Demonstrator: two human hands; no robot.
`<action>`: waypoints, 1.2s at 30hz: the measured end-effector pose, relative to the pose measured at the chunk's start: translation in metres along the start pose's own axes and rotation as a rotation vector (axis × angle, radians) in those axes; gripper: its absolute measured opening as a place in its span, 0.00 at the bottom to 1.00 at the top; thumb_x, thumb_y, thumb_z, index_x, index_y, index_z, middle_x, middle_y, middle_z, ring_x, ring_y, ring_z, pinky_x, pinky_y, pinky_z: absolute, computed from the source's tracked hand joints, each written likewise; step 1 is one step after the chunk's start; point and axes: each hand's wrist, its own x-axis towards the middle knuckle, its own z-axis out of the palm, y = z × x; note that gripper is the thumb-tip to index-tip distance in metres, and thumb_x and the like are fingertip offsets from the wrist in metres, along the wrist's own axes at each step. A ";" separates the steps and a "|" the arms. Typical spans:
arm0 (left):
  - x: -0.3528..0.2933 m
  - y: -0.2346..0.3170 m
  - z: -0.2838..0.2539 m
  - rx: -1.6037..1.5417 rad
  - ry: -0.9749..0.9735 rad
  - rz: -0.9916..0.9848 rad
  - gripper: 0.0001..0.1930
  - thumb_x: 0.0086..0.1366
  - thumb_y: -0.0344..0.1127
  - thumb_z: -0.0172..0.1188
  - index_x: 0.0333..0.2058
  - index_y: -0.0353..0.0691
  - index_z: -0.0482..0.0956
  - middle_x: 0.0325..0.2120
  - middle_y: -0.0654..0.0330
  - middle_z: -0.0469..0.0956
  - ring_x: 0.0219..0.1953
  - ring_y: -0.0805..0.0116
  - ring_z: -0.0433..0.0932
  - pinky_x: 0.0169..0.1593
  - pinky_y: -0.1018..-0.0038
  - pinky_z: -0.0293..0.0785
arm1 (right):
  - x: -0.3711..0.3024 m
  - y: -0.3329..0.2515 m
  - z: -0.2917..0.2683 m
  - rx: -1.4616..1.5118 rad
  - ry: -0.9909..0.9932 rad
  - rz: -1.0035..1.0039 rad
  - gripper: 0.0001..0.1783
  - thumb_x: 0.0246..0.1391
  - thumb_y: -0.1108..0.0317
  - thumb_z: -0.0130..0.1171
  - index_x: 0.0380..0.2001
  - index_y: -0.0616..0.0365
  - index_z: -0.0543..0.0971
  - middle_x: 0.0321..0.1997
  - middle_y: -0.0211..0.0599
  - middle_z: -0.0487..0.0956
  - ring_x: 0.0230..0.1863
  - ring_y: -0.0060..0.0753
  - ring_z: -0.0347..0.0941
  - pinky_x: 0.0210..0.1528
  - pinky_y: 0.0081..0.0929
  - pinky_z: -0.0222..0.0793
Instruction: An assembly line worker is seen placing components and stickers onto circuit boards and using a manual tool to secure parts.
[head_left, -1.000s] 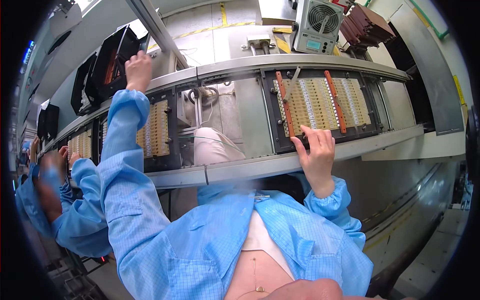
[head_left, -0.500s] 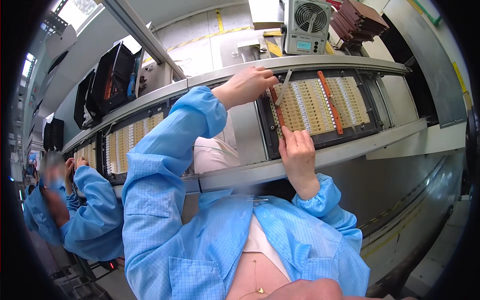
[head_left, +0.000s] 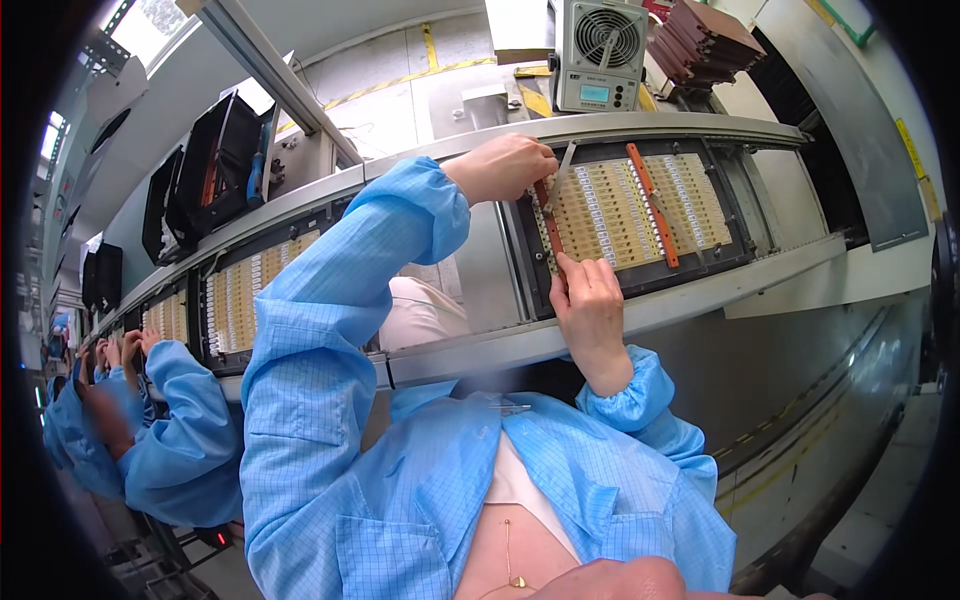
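A black frame pallet (head_left: pixel 735 215) carries rows of cream circuit boards (head_left: pixel 600 210) with white parts on them. Along its left side lies a narrow orange-red bar (head_left: pixel 551 232). My left hand (head_left: pixel 503 167), fingers curled together, is closed at the bar's far end. At the near end, my right hand (head_left: pixel 592 308) has its thumb and forefinger brought together on the bar. The fingertips of the left hand are partly hidden. A second orange-red bar (head_left: pixel 654 205) crosses the boards farther right, untouched. Close to my left fingers, a thin grey lever (head_left: pixel 566 168) stands tilted.
Metal conveyor rails (head_left: pixel 690 290) run along both sides of the pallet. Beyond the far rail stands a white fan unit (head_left: pixel 600 60), with stacked brown plates (head_left: pixel 705 45) beside it. To the left are another loaded pallet (head_left: pixel 235 300), black bins (head_left: pixel 215 160) and a co-worker in blue (head_left: pixel 185 430).
Both hands stay at the two ends of the bar, with only slight finger movement. The whole view has shifted a little. More hands show at the co-worker's place on the left.
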 end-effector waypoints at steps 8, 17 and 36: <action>-0.051 0.012 -0.006 -0.068 0.304 -0.110 0.16 0.53 0.22 0.61 0.43 0.36 0.77 0.40 0.52 0.79 0.47 0.52 0.79 0.50 0.63 0.76 | 0.000 -0.015 -0.013 0.051 -0.153 0.034 0.20 0.53 0.71 0.65 0.49 0.62 0.76 0.38 0.46 0.76 0.43 0.51 0.72 0.46 0.42 0.71; -0.234 0.096 -0.043 -0.042 0.118 -0.599 0.07 0.60 0.29 0.61 0.38 0.40 0.79 0.33 0.56 0.77 0.40 0.54 0.78 0.43 0.61 0.76 | 0.083 0.099 -0.026 -0.254 0.038 0.032 0.15 0.55 0.69 0.65 0.45 0.61 0.80 0.41 0.44 0.80 0.45 0.48 0.73 0.49 0.42 0.71; -0.310 0.167 -0.026 -0.028 0.373 -1.182 0.13 0.65 0.29 0.60 0.48 0.38 0.78 0.34 0.54 0.79 0.32 0.56 0.79 0.38 0.63 0.76 | 0.105 0.111 0.006 -0.395 -0.027 0.077 0.12 0.55 0.74 0.62 0.42 0.65 0.84 0.36 0.45 0.84 0.41 0.46 0.76 0.47 0.38 0.73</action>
